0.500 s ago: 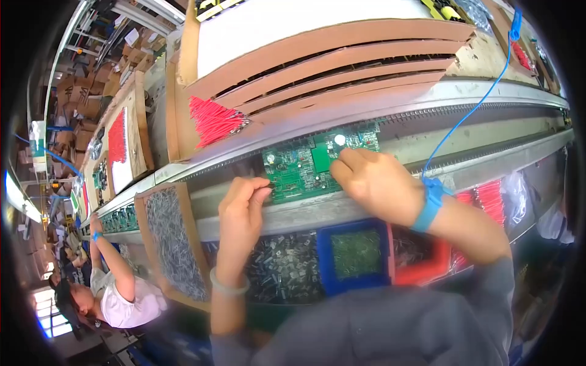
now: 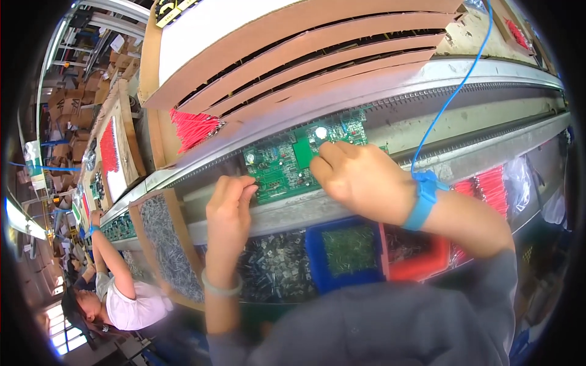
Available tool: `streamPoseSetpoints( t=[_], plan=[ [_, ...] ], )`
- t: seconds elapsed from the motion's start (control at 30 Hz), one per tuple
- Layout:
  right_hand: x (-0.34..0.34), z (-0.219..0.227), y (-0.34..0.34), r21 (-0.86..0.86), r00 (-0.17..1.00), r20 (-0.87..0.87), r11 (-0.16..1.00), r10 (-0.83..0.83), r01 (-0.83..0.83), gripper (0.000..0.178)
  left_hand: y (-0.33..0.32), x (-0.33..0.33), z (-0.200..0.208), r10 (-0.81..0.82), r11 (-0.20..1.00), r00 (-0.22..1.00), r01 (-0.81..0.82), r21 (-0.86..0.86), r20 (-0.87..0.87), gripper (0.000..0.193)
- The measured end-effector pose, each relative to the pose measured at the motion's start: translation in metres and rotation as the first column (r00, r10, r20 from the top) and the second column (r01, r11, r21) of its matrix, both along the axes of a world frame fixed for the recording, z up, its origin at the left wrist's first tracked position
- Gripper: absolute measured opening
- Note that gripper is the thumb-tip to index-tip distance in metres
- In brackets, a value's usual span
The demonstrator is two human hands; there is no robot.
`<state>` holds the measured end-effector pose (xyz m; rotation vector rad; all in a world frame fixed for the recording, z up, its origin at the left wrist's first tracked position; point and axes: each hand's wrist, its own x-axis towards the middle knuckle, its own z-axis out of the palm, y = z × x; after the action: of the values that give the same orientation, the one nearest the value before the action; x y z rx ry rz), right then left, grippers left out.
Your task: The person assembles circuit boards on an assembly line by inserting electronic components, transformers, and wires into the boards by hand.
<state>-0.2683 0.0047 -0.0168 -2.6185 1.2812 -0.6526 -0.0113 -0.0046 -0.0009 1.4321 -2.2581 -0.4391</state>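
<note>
The green circuit board (image 2: 284,174) lies between the 2 metal rails of a line, at the scene's middle, its far edge beside the far rail (image 2: 397,100) with its row of small metal teeth and its near edge along the smooth grey near rail (image 2: 268,215).

The left hand (image 2: 229,207) rises upright from the near side, wrist nearly straight, fingers bent and drawn toward the thumb at the board's left end; whether the tips meet or pinch a part, I cannot tell. The right hand (image 2: 360,180) comes in from the right, palm down, knuckles far, its fingers curled under over the board's right half; the tips are hidden, so I cannot tell whether they are closed on anything.

The board is flat and rectangular, dense with tiny parts, with a plain matte green panel (image 2: 302,152) and 2 round whitish components. A soft blue strap (image 2: 420,210) circles the right wrist, with a thin blue cord (image 2: 448,113) running far; a pale, smooth band (image 2: 221,288) rings the left.

Near the rail are loose shiny metal pieces (image 2: 278,259), a blue plastic bin (image 2: 317,268) of fine greenish bits, and, to the left, a cardboard box (image 2: 188,229) of tangled, thin silvery pins.
</note>
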Motion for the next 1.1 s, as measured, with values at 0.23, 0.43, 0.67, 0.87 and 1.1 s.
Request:
streamPoseSetpoints(
  t=[0.23,0.43,0.67,0.87,1.1],
  plan=[
    [0.000,0.000,0.000,-0.017,1.000,-0.018,1.000,0.005,-0.005,0.012,-0.016,0.000,0.011,-0.110,0.992,0.992,0.106,0.068,0.063,0.013],
    [0.001,-0.002,0.000,-0.026,1.000,-0.030,1.000,0.005,-0.006,0.013,-0.025,0.006,0.015,-0.168,0.971,0.986,0.163,0.177,0.010,0.012],
    [0.000,0.002,0.000,-0.035,1.000,0.002,0.999,-0.002,0.002,0.010,-0.009,-0.004,0.007,-0.204,0.972,0.954,0.225,-0.074,0.221,0.019],
    [-0.001,0.005,-0.002,0.019,1.000,0.023,1.000,-0.016,0.015,0.012,0.007,-0.006,-0.010,-0.138,0.964,0.954,0.191,-0.183,0.266,0.021],
    [-0.005,0.006,-0.010,0.056,0.999,0.031,0.997,0.045,-0.046,0.011,0.015,-0.002,-0.004,-0.075,0.978,0.973,0.115,-0.175,0.219,0.045]
  ],
)
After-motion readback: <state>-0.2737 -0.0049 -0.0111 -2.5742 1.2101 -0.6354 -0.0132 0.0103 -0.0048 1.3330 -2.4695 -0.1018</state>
